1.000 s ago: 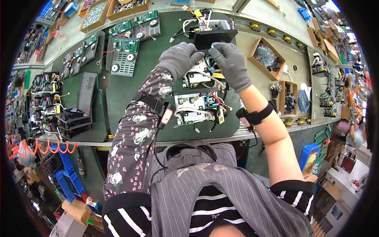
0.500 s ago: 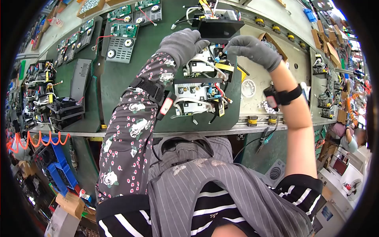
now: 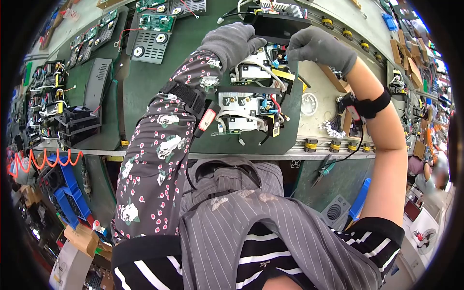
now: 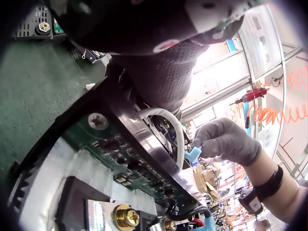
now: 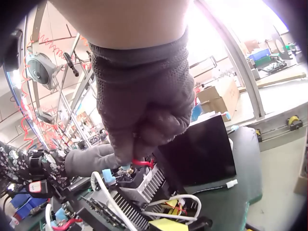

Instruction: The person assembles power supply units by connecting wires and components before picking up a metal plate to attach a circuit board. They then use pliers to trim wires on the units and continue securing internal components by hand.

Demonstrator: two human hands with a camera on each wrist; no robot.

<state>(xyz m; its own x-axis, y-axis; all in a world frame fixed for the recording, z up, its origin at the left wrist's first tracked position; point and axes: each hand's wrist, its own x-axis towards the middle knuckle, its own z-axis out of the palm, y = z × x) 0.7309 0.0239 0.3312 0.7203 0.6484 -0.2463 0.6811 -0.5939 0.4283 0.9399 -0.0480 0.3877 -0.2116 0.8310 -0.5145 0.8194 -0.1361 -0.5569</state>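
The left hand [image 3: 227, 44] lies at the upper left of a circuit-board unit [image 3: 255, 72] with white cables, its fingers fairly straight in the right wrist view. Its fingertips touch or nearly touch the unit. Over the unit's upper right corner, the right hand [image 3: 321, 50] has curled fingers. In the left wrist view this hand [image 4: 231, 143] pinches a light blue connector [image 4: 193, 154]. A red wire [image 5: 143, 163] shows beside its fingertips in the right wrist view. Directly beyond both hands stands a black box [image 3: 275, 26]; a second similar unit [image 3: 241, 111] lies nearer the body.
Perforated metal plates with green boards [image 3: 157, 23] lie at the upper left. More units and black fans [image 3: 77, 118] sit farther left. Right of the units are a round white part [image 3: 309, 104], a bundle of white-tipped wires [image 3: 333, 126] and a rail with yellow-black rollers [image 3: 311, 145].
The right hand has moved right from close beside the left hand, and its forearm has swung outward. The left hand stays by the same unit. The head view has shifted.
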